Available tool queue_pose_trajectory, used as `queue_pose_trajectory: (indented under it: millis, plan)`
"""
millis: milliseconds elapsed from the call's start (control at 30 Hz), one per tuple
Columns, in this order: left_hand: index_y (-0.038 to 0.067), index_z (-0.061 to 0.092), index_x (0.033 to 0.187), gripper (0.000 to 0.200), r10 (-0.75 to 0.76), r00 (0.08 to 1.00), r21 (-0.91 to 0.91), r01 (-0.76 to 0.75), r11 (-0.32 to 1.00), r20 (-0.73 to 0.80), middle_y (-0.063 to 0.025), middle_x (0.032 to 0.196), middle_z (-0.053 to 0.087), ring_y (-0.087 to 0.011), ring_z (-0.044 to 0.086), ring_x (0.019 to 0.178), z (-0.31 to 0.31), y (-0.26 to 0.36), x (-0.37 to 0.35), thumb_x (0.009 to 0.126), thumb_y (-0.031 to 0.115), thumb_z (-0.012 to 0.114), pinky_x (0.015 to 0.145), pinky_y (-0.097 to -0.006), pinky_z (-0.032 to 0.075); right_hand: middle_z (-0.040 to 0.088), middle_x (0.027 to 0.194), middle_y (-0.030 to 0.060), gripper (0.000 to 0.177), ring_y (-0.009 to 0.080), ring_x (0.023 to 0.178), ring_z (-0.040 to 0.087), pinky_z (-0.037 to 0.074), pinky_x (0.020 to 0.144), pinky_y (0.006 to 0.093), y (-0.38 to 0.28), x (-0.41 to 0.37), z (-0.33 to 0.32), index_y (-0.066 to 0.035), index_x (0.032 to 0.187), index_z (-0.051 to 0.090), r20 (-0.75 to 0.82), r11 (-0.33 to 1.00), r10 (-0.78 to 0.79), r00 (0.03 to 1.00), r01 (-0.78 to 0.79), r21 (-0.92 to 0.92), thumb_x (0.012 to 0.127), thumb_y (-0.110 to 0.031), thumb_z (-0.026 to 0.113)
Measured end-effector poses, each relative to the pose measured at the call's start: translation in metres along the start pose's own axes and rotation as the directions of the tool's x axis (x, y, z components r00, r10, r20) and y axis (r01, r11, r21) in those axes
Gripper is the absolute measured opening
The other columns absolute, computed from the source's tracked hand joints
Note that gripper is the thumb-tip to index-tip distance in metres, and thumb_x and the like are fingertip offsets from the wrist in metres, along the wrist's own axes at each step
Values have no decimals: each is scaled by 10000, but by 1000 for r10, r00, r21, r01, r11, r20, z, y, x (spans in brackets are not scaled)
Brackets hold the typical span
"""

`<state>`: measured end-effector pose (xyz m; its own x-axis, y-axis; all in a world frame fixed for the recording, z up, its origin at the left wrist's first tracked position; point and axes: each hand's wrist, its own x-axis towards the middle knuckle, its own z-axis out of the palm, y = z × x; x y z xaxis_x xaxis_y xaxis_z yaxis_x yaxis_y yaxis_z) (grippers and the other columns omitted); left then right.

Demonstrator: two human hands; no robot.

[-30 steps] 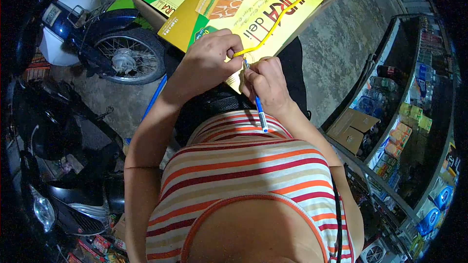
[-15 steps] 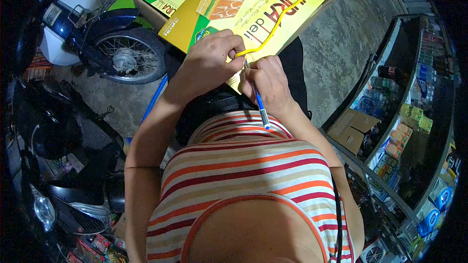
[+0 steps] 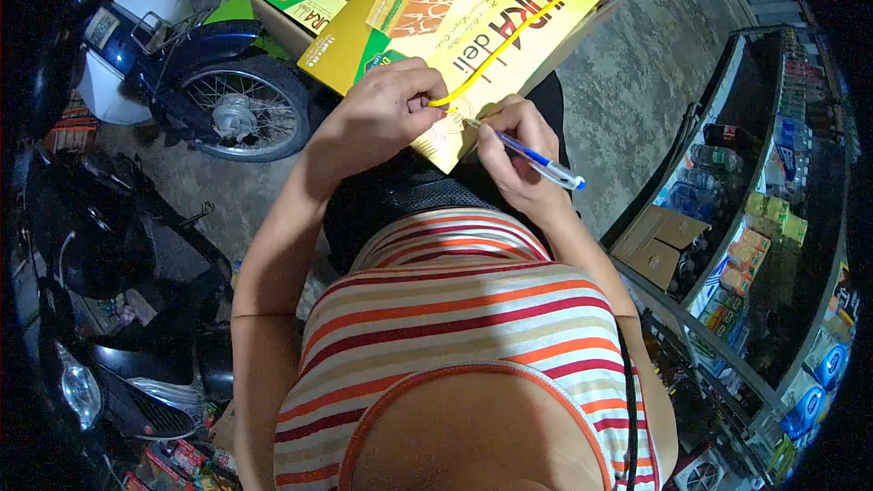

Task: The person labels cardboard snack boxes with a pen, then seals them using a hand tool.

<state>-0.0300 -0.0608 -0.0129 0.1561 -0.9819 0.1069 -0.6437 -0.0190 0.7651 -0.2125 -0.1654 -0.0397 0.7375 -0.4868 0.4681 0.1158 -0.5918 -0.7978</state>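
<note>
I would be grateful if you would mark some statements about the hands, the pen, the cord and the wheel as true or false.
1. The left hand pinches the yellow cord. True.
2. The cord lies coiled on the floor. False: it stretches over the yellow box.
3. The pen is in the right hand. True.
4. The pen's blue end points toward the left hand. False: it points away from that hand, to the person's right.
5. The spoked wheel is on the person's left. True.
</note>
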Motion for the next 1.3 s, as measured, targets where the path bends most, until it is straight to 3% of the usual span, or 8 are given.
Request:
queue_pose_trajectory:
  millis: [467, 667, 833, 933, 1000, 1133, 1200, 1300]
  plan:
    - [-3, 617, 890, 171, -198, 980, -192, 196, 962, 7, -16, 771, 559, -73, 486, 682, -4, 7, 1, 892, 160, 665, 595, -247, 404, 548, 732, 113, 166, 236, 622, 545, 450, 579, 339, 2, -3, 3, -14, 846, 496, -35, 998, -44, 998, 42, -46, 811, 3, 657]
    - [29, 589, 996, 124, -224, 974, -709, 142, 691, -24, 20, 872, 600, -25, 530, 778, 1, 17, 26, 942, 135, 624, 693, -174, 443, 559, 856, 52, 77, 101, 748, 508, 425, 693, 239, 3, -8, -20, -40, 940, 483, -185, 864, 313, 932, -199, 462, 935, -23, 558]
    - [39, 552, 1056, 334, -29, 1000, 82, 29, 996, -5, -122, 1025, 555, -201, 525, 957, 33, 56, 52, 885, 301, 667, 834, -358, 442, 586, 926, 96, 245, 130, 801, 538, 467, 765, 291, 11, -7, -50, -12, 1155, 496, -394, 781, 516, 761, -228, 581, 1019, -214, 467]
    - [51, 396, 1352, 832, -175, 984, 595, 124, 794, 27, -267, 1450, 279, -480, 224, 1373, 73, 79, 42, 732, 466, 764, 1040, -727, 175, 600, 986, 118, 308, 136, 836, 539, 479, 790, 306, 34, -23, -62, -10, 1202, 482, -427, 785, 508, 748, -197, 587, 1029, -263, 447]
    - [73, 257, 1477, 1027, -272, 959, 740, 128, 661, 77, -271, 1534, 133, -520, 102, 1411, 86, 74, 42, 696, 480, 785, 1041, -761, 109, 614, 1009, 102, 293, 129, 814, 565, 499, 767, 310, 44, -33, -67, -47, 1194, 505, -431, 758, 574, 697, -253, 601, 1007, -273, 500]
    - [77, 191, 1512, 1060, -257, 965, 864, 178, 471, -58, -232, 1571, 80, -487, 43, 1434, 91, 64, 30, 730, 537, 738, 1022, -779, 81, 581, 1065, 108, 291, 140, 838, 567, 504, 787, 324, 40, -32, -66, -37, 1192, 492, -361, 757, 606, 709, -373, 537, 1002, -256, 501]
    - [91, 89, 1534, 1133, -236, 969, 507, 242, 827, -78, -235, 1574, 73, -475, 41, 1441, 53, 66, 19, 734, 611, 699, 1039, -763, 43, 574, 1111, 122, 299, 147, 896, 580, 508, 817, 334, 45, -31, -62, -37, 1205, 484, -331, 748, 610, 720, -387, 539, 1004, -259, 495]
    - [-34, 129, 1496, 1151, -326, 904, 465, 423, 778, -278, -304, 1529, 175, -427, 133, 1444, 0, 25, 23, 750, 682, 634, 1123, -636, 92, 568, 1138, 130, 309, 188, 988, 582, 484, 872, 326, 49, -25, -50, -13, 1186, 475, -278, 766, 554, 785, -349, 541, 1028, -276, 437]
